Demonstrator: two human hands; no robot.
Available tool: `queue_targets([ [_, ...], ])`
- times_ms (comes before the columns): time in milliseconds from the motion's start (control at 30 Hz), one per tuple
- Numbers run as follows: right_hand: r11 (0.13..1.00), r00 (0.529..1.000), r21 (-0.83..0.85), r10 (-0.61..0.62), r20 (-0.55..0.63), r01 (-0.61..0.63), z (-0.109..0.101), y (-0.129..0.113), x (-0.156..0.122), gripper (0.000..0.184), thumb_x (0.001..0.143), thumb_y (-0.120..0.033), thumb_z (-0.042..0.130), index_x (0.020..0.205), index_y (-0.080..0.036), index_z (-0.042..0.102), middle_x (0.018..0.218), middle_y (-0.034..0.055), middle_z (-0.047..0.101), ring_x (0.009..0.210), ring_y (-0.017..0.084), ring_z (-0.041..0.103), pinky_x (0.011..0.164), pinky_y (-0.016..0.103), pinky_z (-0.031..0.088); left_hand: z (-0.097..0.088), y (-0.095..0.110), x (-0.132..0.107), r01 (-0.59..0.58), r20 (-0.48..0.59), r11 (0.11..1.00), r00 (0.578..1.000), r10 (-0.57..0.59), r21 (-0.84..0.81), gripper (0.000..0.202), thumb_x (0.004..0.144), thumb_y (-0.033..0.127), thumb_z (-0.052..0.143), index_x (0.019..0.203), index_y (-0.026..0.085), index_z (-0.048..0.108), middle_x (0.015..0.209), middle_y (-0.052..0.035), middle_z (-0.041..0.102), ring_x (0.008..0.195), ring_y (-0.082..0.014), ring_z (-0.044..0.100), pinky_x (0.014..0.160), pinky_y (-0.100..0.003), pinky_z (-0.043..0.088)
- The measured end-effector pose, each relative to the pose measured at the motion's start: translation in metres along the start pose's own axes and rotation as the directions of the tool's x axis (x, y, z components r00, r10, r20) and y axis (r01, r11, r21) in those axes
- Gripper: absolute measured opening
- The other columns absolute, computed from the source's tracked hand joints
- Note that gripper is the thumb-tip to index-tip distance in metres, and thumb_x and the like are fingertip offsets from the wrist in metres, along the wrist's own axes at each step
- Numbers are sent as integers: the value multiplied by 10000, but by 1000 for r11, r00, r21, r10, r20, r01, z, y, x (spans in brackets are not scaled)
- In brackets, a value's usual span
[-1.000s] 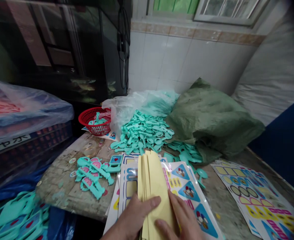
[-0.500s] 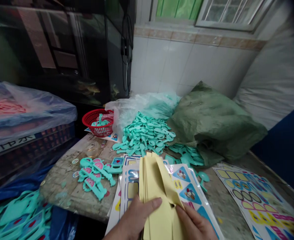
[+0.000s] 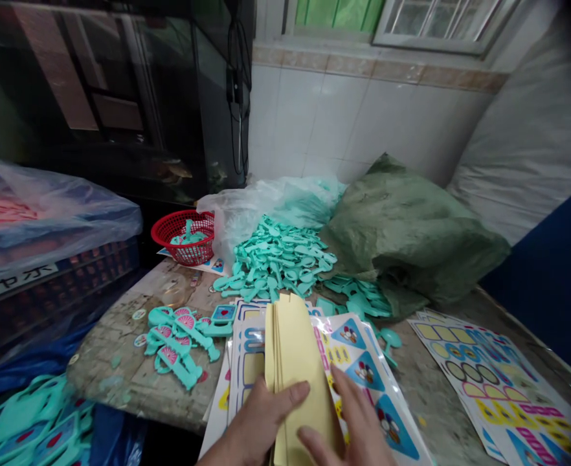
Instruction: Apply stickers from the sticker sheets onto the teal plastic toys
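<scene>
My left hand [image 3: 254, 424] grips a thick stack of pale yellow backing sheets [image 3: 292, 349] from the left, thumb laid across the top sheet. My right hand [image 3: 351, 421] rests on the stack's right side, fingers extended and pressed on the sheets. The stack lies over colourful sticker sheets [image 3: 363, 369] at the table's near edge. Left of it lie several teal plastic toy pieces with pink stickers [image 3: 179, 340].
A heap of teal plastic pieces [image 3: 278, 259] spills from a clear bag [image 3: 266, 200] at the back. A red basket [image 3: 186, 234] stands at back left, a green sack [image 3: 412, 233] at back right. More sticker sheets [image 3: 499, 382] lie at right. A plastic-covered crate [image 3: 47, 239] sits far left.
Half a second ago my right hand lifted and bent the top yellow sheet away from the stack; now that sheet lies flat again and the right fingers press on it.
</scene>
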State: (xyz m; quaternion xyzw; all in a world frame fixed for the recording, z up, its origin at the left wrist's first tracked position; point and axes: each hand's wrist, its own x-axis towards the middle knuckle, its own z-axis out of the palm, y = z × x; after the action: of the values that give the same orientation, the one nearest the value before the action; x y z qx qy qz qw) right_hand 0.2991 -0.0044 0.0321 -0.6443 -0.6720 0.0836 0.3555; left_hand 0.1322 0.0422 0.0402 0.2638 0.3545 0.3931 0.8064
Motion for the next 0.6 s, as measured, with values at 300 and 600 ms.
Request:
queue_targets([
  [300,989,998,141,40,45,-46,28,0,-3,516,838,-420,496,1284,-161,521,1307,138,526,1219,287,468,1030,428,383,3,2,1,9,25,999,1000,-8,-41,555,724,268,703,1232,135,523,1019,-136,708,910,-281,668,820,-415,512],
  [600,907,951,284,301,76,-310,7,1,0,422,822,-522,478,1040,-240,703,976,33,728,990,272,643,806,330,552,-1,0,1,10,18,1000,1000,-11,3,492,728,308,700,1150,93,568,1060,-164,691,931,-287,661,865,-414,496],
])
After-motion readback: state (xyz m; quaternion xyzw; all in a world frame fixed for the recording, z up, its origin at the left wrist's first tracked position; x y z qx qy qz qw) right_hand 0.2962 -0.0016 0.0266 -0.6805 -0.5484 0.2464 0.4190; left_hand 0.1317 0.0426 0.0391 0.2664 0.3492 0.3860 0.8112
